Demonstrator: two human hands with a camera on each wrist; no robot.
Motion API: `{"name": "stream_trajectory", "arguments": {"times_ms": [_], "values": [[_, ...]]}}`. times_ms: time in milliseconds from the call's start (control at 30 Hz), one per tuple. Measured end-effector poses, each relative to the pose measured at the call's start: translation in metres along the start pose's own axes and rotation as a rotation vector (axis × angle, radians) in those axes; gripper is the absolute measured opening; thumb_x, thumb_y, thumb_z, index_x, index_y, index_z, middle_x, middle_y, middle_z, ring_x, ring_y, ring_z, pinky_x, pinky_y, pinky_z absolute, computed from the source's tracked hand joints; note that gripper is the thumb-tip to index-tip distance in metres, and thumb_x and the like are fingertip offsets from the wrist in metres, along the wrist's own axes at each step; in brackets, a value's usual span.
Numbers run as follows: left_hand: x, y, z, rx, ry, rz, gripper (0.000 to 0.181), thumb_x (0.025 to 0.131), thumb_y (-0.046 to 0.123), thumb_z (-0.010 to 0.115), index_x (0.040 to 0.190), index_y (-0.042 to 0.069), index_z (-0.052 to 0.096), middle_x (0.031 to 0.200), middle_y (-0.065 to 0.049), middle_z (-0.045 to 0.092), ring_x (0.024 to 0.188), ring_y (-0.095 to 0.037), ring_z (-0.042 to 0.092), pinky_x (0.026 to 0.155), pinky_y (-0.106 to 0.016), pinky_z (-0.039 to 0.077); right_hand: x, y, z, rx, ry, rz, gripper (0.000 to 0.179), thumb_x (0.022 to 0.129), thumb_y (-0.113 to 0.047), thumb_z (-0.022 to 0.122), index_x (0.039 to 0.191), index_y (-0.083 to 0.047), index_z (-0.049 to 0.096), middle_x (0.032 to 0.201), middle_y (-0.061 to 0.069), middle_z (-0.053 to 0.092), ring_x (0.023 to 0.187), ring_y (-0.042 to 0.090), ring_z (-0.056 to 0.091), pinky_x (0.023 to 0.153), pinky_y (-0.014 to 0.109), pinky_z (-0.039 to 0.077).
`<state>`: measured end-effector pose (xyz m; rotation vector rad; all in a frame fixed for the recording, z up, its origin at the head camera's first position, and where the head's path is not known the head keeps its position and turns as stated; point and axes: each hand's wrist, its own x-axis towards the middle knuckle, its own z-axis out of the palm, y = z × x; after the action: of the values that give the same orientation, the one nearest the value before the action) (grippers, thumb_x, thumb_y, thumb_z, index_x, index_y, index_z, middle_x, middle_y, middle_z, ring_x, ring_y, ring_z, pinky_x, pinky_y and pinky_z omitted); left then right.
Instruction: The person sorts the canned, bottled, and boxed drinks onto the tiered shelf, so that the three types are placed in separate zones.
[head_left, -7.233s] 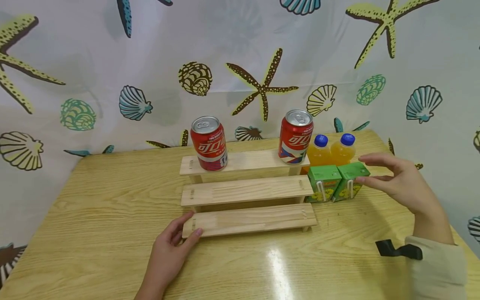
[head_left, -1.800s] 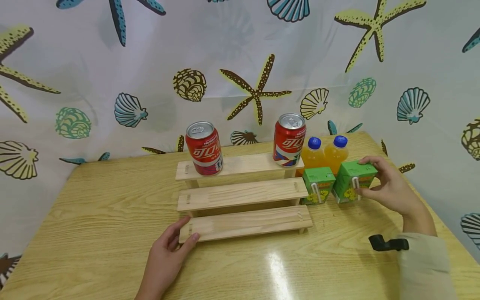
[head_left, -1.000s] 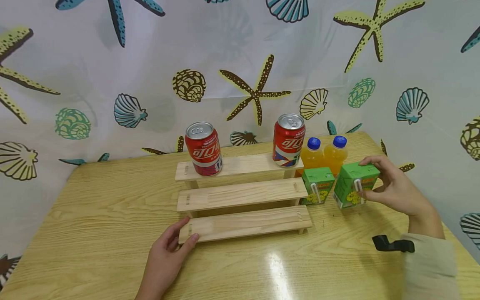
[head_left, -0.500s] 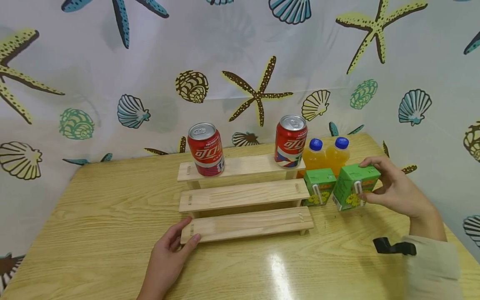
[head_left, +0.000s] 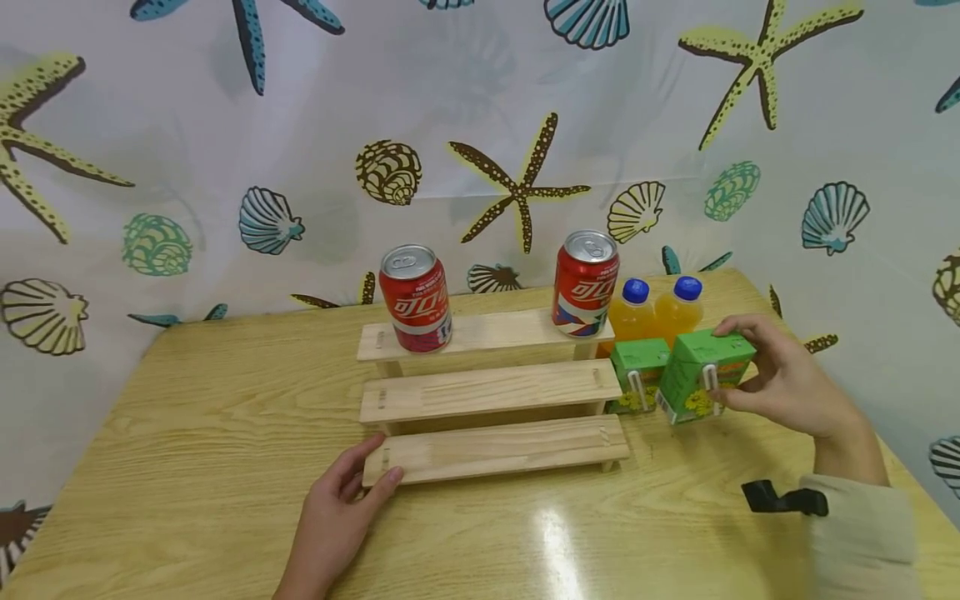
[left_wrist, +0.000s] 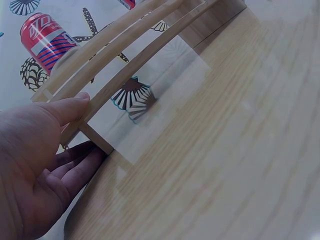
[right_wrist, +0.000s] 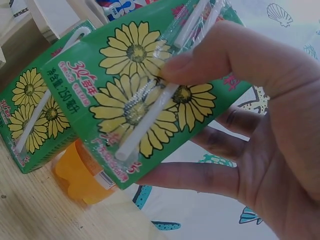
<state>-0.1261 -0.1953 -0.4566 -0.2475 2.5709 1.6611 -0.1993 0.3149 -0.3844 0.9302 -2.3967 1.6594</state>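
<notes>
Head view: our right hand (head_left: 797,390) pinched a green drink carton (head_left: 692,372), right of the step-rack (head_left: 491,390) our left hand (head_left: 336,508) gripped.

The light wood surface (head_left: 225,417) carries a three-step wooden rack (head_left: 491,392); to its right stand one green carton (head_left: 632,353) and, behind, two orange bottles (head_left: 678,315). Two red cans (head_left: 417,308) stand on the top step (head_left: 495,332).
</notes>
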Motion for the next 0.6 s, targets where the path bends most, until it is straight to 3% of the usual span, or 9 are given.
{"name": "stream_trajectory", "arguments": {"times_ms": [600], "values": [[-0.0013, -0.0008, -0.0013, 0.000, -0.001, 0.009, 0.071, 0.084, 0.059, 0.071, 0.144, 0.026, 0.052, 0.158, -0.005, 0.040, 0.147, -0.036, 0.035, 0.117, -0.049, 0.036, 0.0087, -0.0075, 0.0079, -0.076, -0.007, -0.061, 0.071, 0.070, 0.033, 0.067, 0.130, 0.010, 0.039, 0.123, -0.001, 0.050, 0.096, 0.007, 0.062, 0.060, 0.030, 0.062]]}}
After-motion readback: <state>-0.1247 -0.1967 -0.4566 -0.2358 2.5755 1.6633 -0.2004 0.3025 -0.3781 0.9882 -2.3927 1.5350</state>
